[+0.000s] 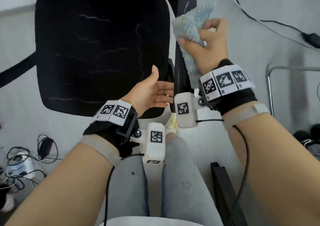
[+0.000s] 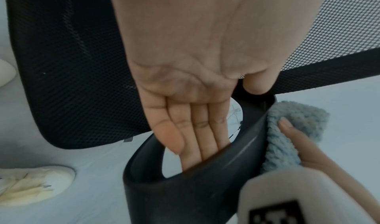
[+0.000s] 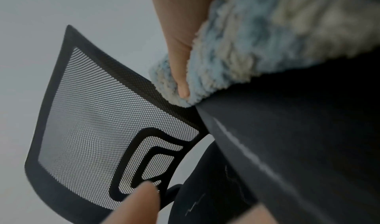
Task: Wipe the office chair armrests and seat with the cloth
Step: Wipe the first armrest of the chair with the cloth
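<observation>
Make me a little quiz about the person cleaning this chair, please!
1. True or false: the right hand holds the blue cloth against the armrest.
2. Which hand has straight fingers inside the armrest loop? A) left hand B) right hand
3. Fill in: the seat is the colour ____.

Key: 1 true; 2 A; 3 black.
</observation>
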